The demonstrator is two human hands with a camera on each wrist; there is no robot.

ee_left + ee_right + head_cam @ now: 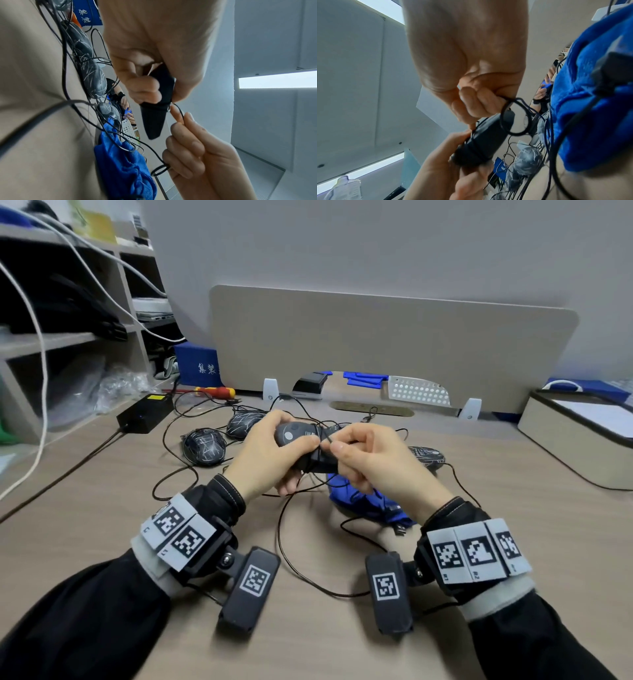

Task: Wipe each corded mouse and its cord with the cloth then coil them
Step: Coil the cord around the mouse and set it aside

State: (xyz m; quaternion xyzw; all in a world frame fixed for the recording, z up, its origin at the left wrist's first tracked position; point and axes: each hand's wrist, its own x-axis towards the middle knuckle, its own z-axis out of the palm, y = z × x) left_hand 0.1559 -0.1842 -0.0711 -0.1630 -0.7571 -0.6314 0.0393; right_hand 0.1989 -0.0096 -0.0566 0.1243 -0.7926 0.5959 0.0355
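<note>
Above the desk (102, 542) near the blue cloth (370, 501), the left hand (270, 460) grips the mouse (298, 436) while the right hand (373, 460) pinches its cord (291, 542), whose loose turns could slip off if tension drops

My black sleeves (85, 604) end in dark cuffs with pale stitching, a grey inner cuff showing beneath. On my left wrist sits a grey band (178, 529) of square black-and-white code tags, on my right wrist a matching band (476, 553) of three tags. A black camera pod (250, 587) with its own tag hangs from a screwed bracket under the left band, and another pod (388, 590) under the right.
</note>
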